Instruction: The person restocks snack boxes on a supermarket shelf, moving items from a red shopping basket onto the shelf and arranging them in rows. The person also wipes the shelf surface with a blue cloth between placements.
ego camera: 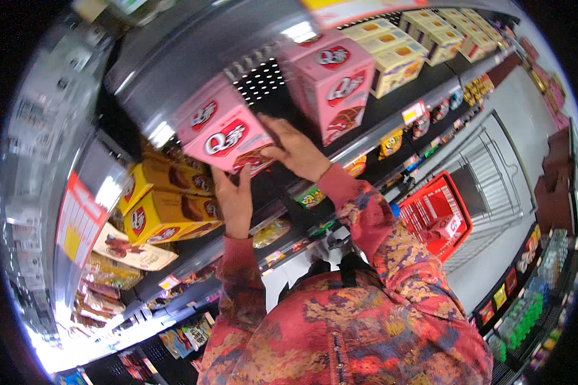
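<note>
A pink carton with a red heart-shaped logo stands at the front of a black store shelf. My right hand presses along its right side, the thumb over its lower front corner. From below, my left hand touches the lower front edge with its fingers spread around it. Between them the two hands hold the carton. Whether its base still rests on the shelf cannot be seen. To the right stands a matching pink carton, with a gap of perforated black shelf between the two.
Yellow cartons stand left of my left hand; cream cartons line the shelf further right. An upper shelf edge overhangs the cartons. Lower shelves carry bagged snacks. Behind my right arm is a red basket in a wire cart.
</note>
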### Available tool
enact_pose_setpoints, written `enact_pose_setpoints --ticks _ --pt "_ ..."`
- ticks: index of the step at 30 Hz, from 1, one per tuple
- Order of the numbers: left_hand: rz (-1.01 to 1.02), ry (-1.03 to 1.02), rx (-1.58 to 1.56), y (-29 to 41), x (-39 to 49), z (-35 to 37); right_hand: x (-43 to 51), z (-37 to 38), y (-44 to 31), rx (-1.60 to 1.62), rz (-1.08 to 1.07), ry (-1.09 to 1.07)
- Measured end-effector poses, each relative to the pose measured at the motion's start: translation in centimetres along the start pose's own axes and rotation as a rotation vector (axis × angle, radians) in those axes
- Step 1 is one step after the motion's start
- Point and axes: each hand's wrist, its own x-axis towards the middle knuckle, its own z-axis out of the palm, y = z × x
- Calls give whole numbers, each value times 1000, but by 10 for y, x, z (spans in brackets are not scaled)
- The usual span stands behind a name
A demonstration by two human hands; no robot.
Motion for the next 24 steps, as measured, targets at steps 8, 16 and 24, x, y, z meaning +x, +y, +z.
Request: enact_pose_setpoints --ticks 8,16,24 --pt "-127 -101 -60 10 -29 0 -94 -48 -52 15 -37 157" --pt "48 -80 238 34 -80 -7 -341 -158 63 -432 896 722" --pt "180 -184 488 70 -104 5 -557 -236 148 -824 1477 920"
